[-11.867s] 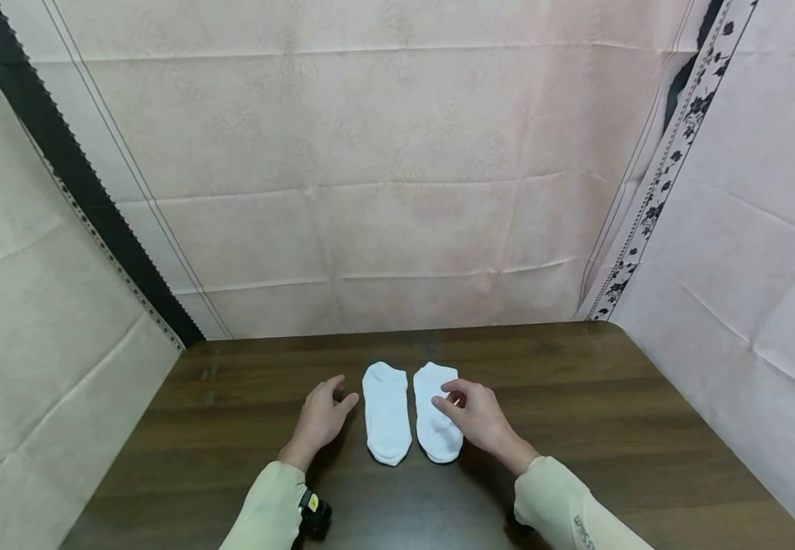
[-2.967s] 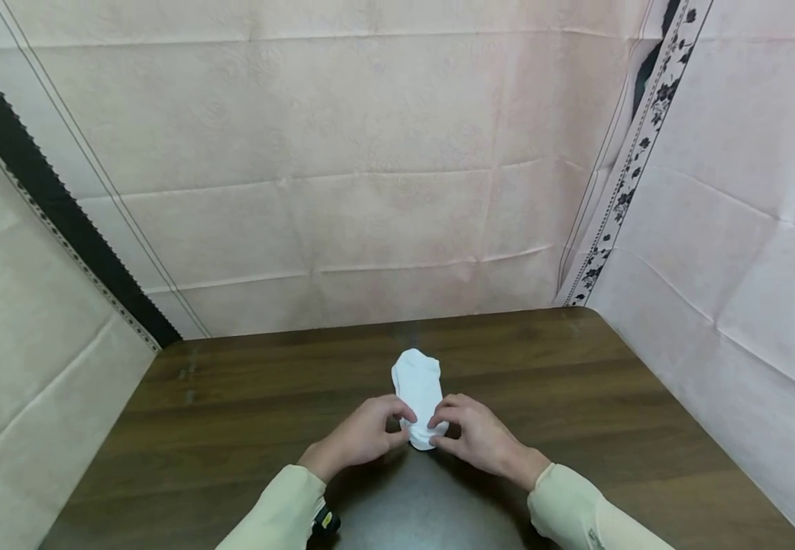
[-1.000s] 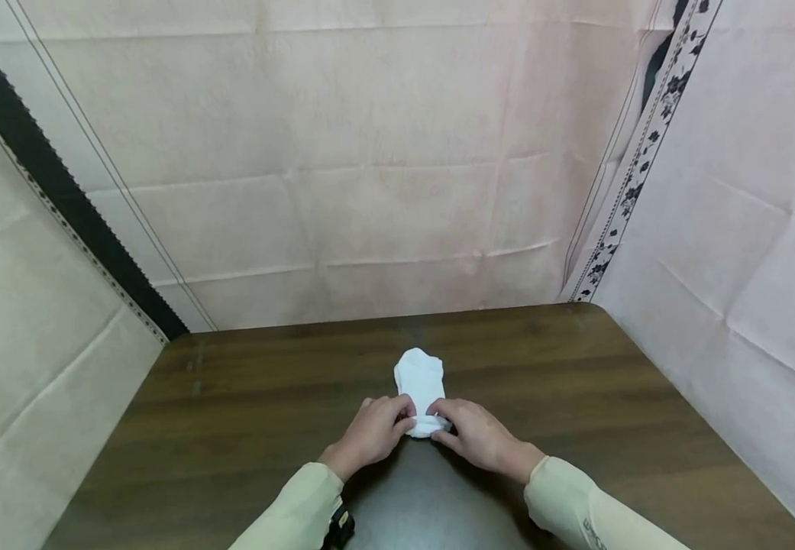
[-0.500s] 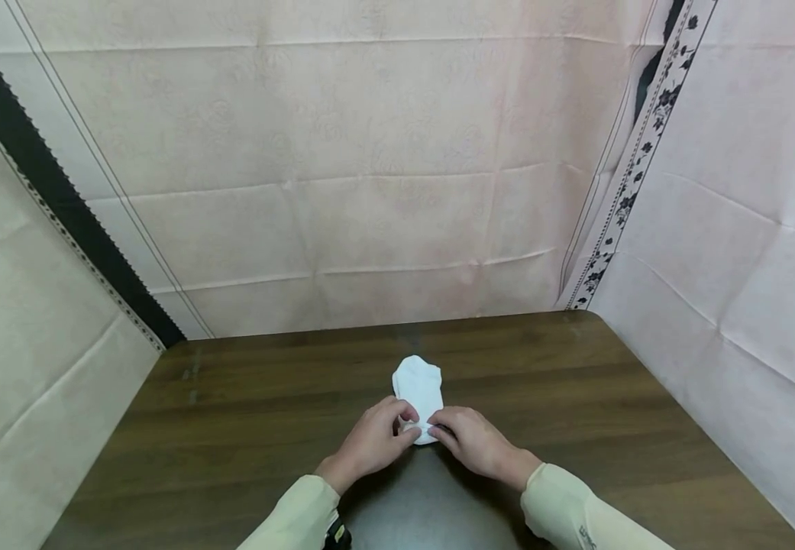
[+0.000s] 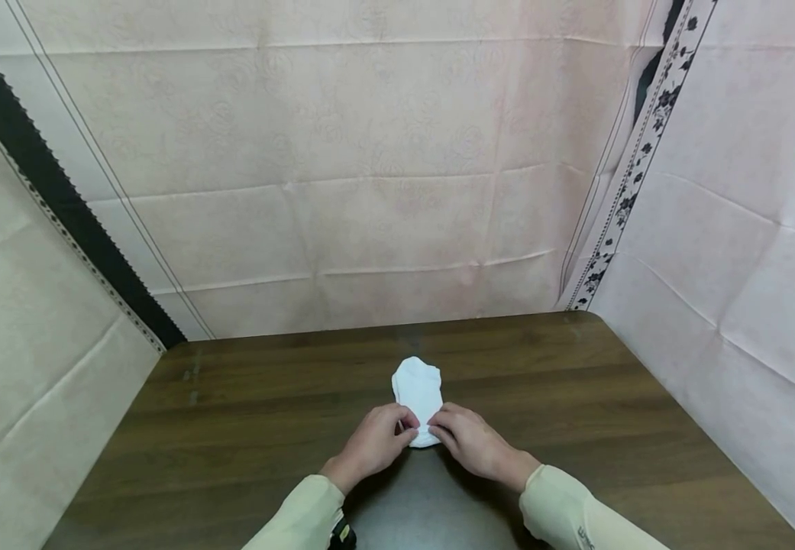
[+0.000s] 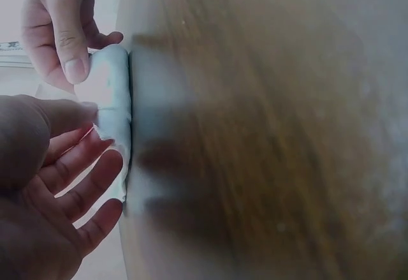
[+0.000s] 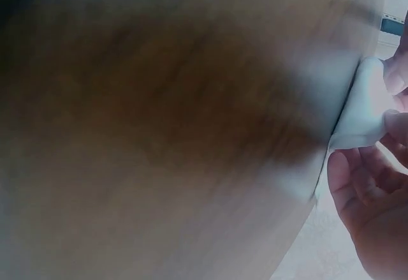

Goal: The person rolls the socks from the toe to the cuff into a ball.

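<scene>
White ankle socks point(image 5: 416, 383) lie as one flat stack on the brown table, toe-to-cuff pointing away from me. Their near end is turned up into a thick fold point(image 6: 113, 79), which stands on the tabletop in the left wrist view. My left hand point(image 5: 374, 441) pinches the left side of this fold between thumb and forefinger, its other fingers spread loosely. Opposite it, my right hand point(image 5: 477, 444) pinches the right side with thumb and fingertips. In the right wrist view the rolled edge point(image 7: 362, 111) shows beside the right hand's fingers point(image 7: 344, 178). Fingers partly hide the near end.
The wood-grain table point(image 5: 266, 382) reaches to a pale cloth backdrop point(image 5: 383, 168) behind it. Similar cloth hangs at the left and right sides. A black strap device point(image 5: 342, 532) sits at my left wrist.
Two socks lay side by side at first; later one stacked outline shows between both hands. The near end has since been folded upward. Over the last half second the hands shift only slightly.
</scene>
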`<state>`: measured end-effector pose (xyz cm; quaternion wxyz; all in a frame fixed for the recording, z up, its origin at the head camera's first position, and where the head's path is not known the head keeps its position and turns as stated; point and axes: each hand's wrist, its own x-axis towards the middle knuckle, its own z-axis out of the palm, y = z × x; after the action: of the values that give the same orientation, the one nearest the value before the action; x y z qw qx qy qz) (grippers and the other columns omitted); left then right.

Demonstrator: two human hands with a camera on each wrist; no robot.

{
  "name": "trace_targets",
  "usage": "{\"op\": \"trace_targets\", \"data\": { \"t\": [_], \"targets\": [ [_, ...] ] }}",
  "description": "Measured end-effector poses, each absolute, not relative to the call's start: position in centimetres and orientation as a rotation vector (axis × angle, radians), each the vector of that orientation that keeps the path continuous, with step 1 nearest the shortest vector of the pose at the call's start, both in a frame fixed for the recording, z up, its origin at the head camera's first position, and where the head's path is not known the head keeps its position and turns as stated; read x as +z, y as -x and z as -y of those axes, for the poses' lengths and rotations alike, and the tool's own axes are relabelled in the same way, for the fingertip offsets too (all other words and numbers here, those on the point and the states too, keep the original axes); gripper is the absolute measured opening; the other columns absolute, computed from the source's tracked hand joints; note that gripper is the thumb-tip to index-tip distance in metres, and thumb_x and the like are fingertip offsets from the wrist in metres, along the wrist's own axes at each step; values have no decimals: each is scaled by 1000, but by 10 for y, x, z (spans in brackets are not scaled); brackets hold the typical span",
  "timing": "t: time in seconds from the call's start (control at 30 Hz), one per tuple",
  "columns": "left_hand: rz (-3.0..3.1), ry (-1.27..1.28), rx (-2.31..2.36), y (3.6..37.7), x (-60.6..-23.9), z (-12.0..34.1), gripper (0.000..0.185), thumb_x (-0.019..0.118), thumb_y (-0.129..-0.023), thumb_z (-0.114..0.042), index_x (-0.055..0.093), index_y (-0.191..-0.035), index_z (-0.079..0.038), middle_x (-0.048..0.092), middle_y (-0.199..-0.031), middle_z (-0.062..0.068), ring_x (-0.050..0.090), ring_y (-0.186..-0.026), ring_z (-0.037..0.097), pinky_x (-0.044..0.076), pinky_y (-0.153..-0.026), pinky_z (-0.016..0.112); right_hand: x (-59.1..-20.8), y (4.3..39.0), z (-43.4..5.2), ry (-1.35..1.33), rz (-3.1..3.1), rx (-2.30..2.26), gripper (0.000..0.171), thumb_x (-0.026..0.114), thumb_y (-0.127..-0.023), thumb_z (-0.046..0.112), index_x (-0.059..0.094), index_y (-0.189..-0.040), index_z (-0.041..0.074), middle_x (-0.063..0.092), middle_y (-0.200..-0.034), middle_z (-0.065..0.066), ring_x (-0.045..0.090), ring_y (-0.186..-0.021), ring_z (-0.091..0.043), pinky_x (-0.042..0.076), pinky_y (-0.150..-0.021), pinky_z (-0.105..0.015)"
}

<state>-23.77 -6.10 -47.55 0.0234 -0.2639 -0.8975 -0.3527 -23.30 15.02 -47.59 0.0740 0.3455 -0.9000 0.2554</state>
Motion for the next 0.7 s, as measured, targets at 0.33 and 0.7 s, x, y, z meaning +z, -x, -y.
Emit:
{"op": "trace_targets", "data": {
  "t": [0.33,0.7],
  "targets": [
    [2787,771,-1002,238,-476,60,7,72,-93,-15,75,-86,-16,60,-79,-13,55,-71,5,46,-66,25,-476,233,-147,-967,2740,816,6,66,-97,8,66,-102,12,59,-93,6,54,-82,-7,50,-75,-31],
    [2806,773,-960,238,-480,57,10,80,-86,-23,73,-84,-16,59,-82,-8,52,-71,5,46,-66,26,-476,236,-147,-977,2718,834,6,66,-98,9,67,-95,15,61,-88,10,54,-79,-5,49,-72,-29]
  ]
}}
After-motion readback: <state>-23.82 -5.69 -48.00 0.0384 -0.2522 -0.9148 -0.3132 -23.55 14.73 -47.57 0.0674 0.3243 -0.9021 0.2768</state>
